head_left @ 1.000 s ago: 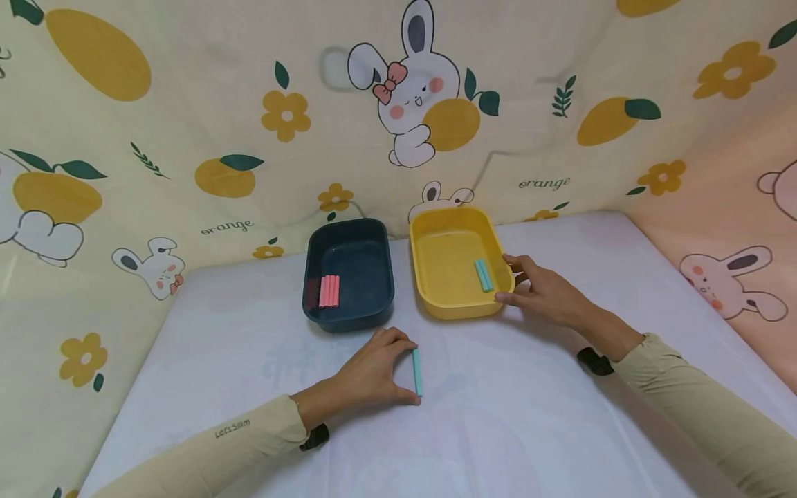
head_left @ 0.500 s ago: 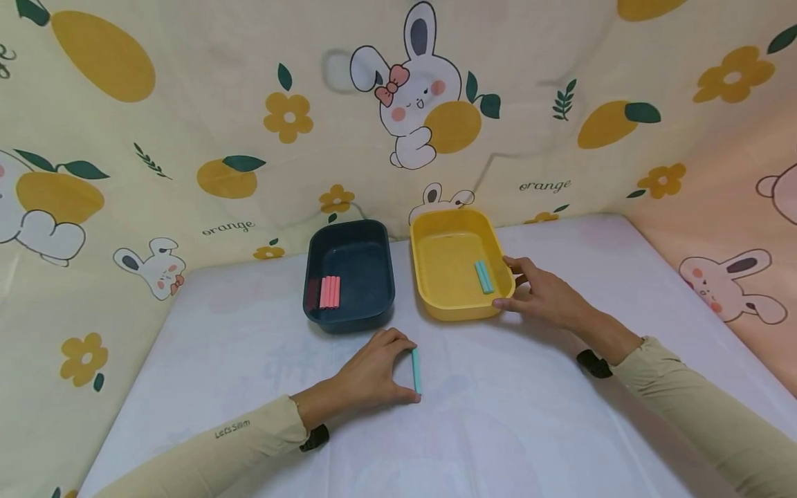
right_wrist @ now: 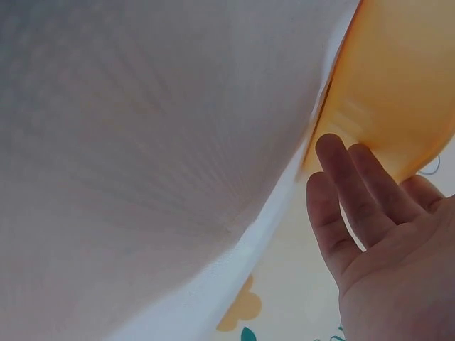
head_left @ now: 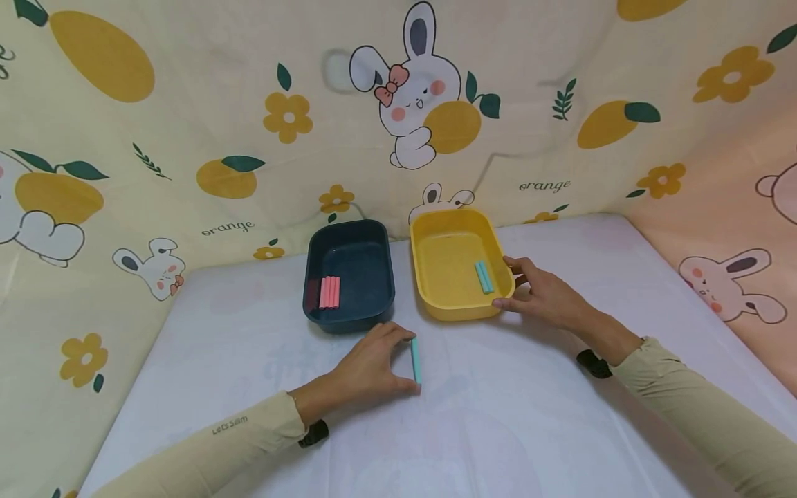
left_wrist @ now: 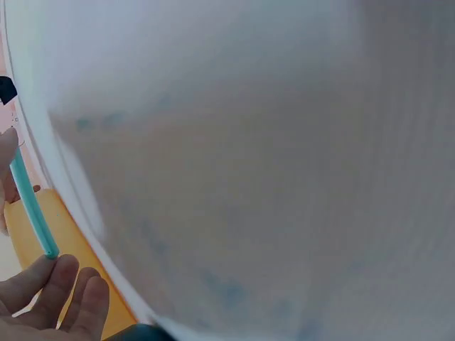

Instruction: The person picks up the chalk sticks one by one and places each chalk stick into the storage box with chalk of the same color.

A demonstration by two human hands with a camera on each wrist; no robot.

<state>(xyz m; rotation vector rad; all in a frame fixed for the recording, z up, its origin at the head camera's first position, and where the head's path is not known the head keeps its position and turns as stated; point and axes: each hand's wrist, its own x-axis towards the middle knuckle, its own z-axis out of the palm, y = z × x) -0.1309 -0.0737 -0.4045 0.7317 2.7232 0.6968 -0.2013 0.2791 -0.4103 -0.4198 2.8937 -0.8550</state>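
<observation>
My left hand (head_left: 369, 365) pinches a teal chalk stick (head_left: 416, 361) by its two ends, thumb at the near end and a fingertip at the far end. In the left wrist view this chalk stick (left_wrist: 33, 206) spans between thumb and fingers. The yellow tub (head_left: 445, 259) stands at the back right, with teal chalk sticks (head_left: 483, 277) lying inside by its right wall. At the tub's near right corner is my right hand (head_left: 548, 294), thumb and fingertips at the rim. The right wrist view shows its fingers (right_wrist: 370, 185) extended along the tub's side.
Left of the yellow tub, a dark blue tub (head_left: 358, 263) holds several pink chalk sticks (head_left: 330, 292). Both tubs stand on a white-covered table (head_left: 498, 415) against a patterned cloth backdrop (head_left: 218, 104). A pinkish cloth (head_left: 747, 207) hangs on the right.
My left hand has shifted slightly away from me, towards the tubs, with the teal chalk stick. The right hand and both tubs stay in place.
</observation>
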